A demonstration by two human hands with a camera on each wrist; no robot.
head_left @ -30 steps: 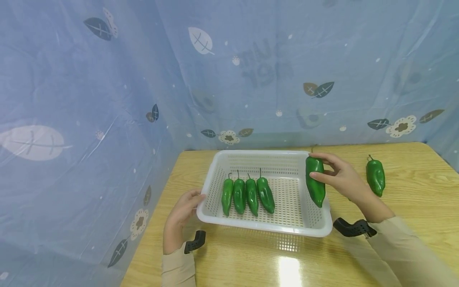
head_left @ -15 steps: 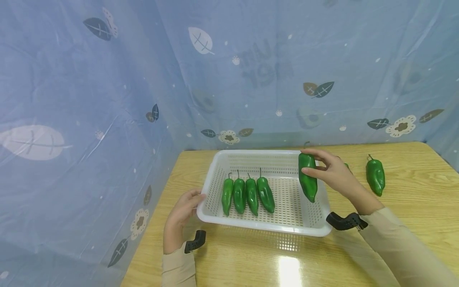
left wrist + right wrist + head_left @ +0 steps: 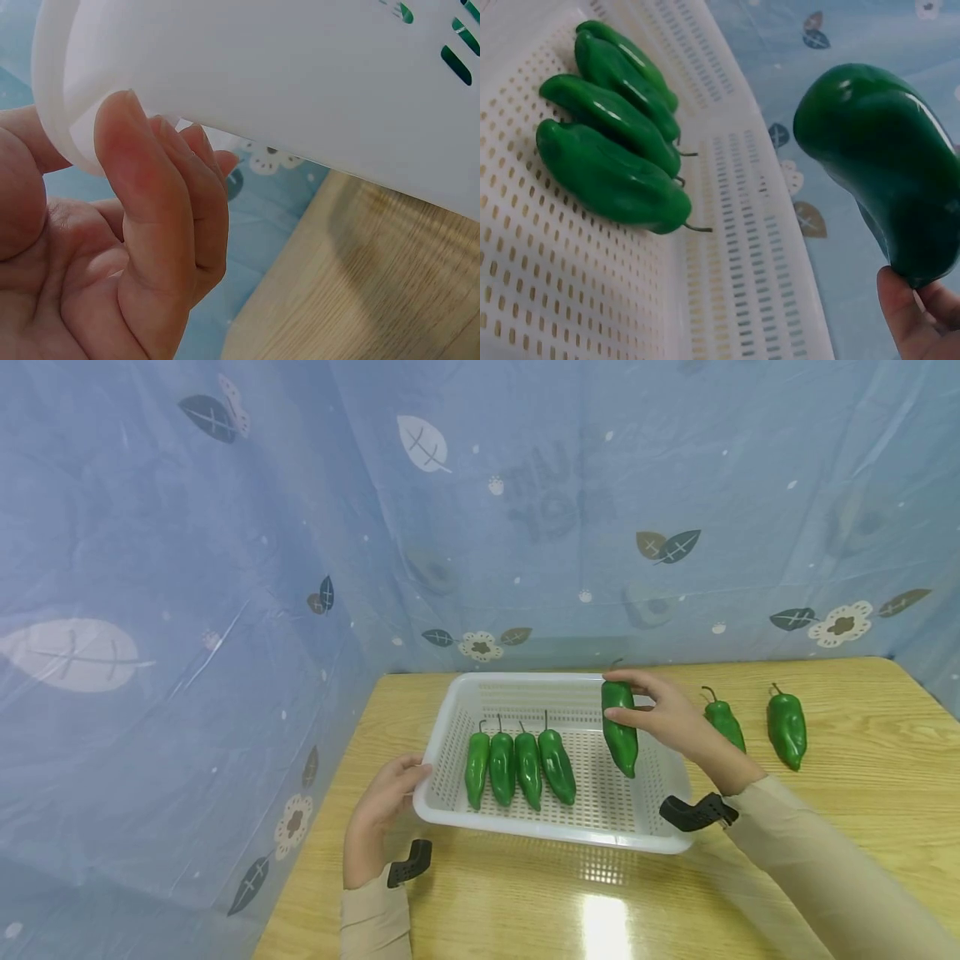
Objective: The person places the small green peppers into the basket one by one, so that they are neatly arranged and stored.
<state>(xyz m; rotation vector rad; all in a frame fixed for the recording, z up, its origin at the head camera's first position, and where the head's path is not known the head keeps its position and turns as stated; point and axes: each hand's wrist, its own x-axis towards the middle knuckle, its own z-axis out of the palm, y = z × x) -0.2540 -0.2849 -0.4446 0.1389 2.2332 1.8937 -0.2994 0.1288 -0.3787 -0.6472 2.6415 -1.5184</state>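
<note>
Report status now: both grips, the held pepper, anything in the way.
Left grip holding basket at its left end. Right grip holding pepper over basket's right half. Four peppers lined up inside, toward left; no obstruction visible right of them.

I see deep green on the held pepper (image 3: 619,733), the two loose peppers (image 3: 787,731) and the four peppers (image 3: 528,768) in the white basket (image 3: 540,832), the leftmost one (image 3: 476,771) being lighter. This basket shows rows of small slots. The table (image 3: 480,910) is yellowish with wood grain. The blue cloth (image 3: 480,552) carries pale, dark and brown leaves (image 3: 423,443) and white flowers (image 3: 842,624) with brown centres. Both sleeves (image 3: 817,860) are beige.
</note>
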